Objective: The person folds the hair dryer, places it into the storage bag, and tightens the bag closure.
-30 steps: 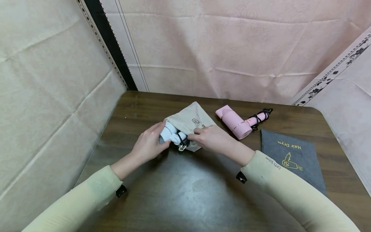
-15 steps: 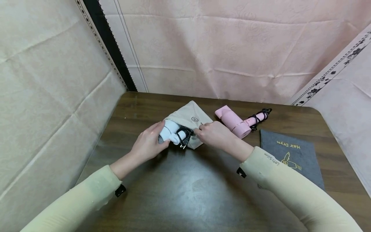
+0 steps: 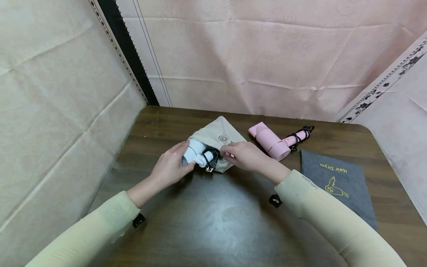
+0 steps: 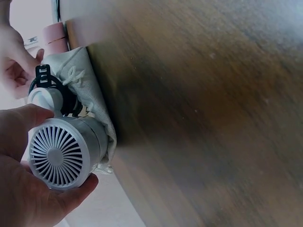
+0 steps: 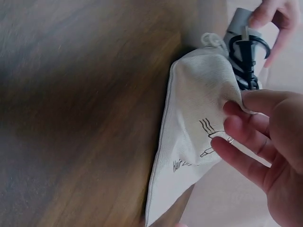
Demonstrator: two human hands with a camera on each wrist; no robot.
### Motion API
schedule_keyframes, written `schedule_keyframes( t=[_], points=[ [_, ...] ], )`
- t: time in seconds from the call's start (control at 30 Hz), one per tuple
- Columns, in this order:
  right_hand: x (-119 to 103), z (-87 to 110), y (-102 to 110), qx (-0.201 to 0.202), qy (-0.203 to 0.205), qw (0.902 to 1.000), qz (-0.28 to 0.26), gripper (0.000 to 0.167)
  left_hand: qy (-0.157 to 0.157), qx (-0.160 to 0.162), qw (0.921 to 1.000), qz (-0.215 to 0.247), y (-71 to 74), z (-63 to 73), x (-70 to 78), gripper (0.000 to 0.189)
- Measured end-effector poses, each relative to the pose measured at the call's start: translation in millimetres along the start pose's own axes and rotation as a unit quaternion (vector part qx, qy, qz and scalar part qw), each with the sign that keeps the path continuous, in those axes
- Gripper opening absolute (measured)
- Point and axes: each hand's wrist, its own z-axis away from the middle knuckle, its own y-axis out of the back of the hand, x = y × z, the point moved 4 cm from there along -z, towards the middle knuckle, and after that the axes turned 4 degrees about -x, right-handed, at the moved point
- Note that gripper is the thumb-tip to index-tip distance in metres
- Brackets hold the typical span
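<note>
A white hair dryer [image 3: 193, 151] lies partly inside a beige drawstring bag [image 3: 213, 132], its front end hidden by the cloth. My left hand [image 3: 169, 163] grips its round rear end, thumb and fingers on either side of the slotted grille [image 4: 55, 155]. Folded beside the body is the handle, wrapped in a black cord [image 3: 213, 155] whose two-pin plug [image 5: 246, 53] sticks out at the bag's mouth. My right hand [image 3: 245, 156] pinches the edge of that mouth between thumb and index finger, the other fingers lying over the printed side.
Right of the bag lies a pink hair dryer [image 3: 271, 142], its handle wound with black cord. A dark grey pouch [image 3: 333, 176] lettered "Hair Dryer" lies flat at the right, partly under the right forearm. Cloth curtains [image 3: 253, 55] stand behind the brown table [image 3: 186, 230].
My right hand has shifted from in front of the cord bundle to the bag's edge, leaving more of the cord showing. The left hand has kept its grip on the white hair dryer.
</note>
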Motion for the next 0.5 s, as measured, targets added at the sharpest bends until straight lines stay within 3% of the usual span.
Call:
schedule_keyframes(
  t=[0.1, 0.27, 0.37, 0.5],
  points=[
    [-1, 1.1, -1, -0.013, 0.001, 0.9999, -0.003, 0.015, 0.001, -0.001, 1.0, -0.001, -0.2, -0.1, -0.4, 0.072],
    [-7, 0.2, -4, -0.041, 0.021, 0.9934, 0.105, 0.003, 0.001, -0.004, 1.0, -0.003, -0.7, 0.3, -0.6, 0.071],
    [-10, 0.2, -5, -0.05, 0.015, 0.9866, 0.154, 0.009, -0.001, -0.006, 1.0, -0.002, -1.9, -0.1, 0.2, 0.071],
    [-11, 1.7, -7, -0.064, 0.0, 0.9893, 0.131, 0.007, -0.003, -0.006, 1.0, -0.002, -3.0, -1.4, 1.0, 0.071]
  ],
)
